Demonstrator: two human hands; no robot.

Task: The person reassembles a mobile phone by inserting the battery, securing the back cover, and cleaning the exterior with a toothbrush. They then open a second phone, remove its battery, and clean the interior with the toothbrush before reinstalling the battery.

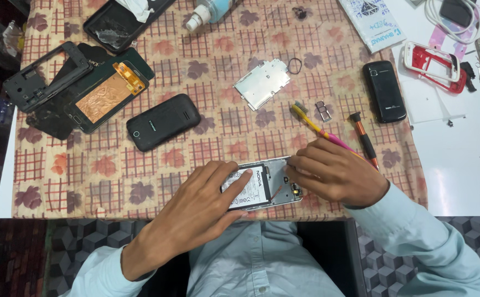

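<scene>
Both my hands rest on the opened phone (264, 184): left hand (198, 212) pinning its battery (246, 187), right hand (333, 173) seemingly gripping a toothbrush (317, 127).

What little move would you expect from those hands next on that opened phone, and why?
Probably lift the battery out. The left hand rests its fingertips on it in the opened phone, while the right hand steadies the frame's far end.
</scene>
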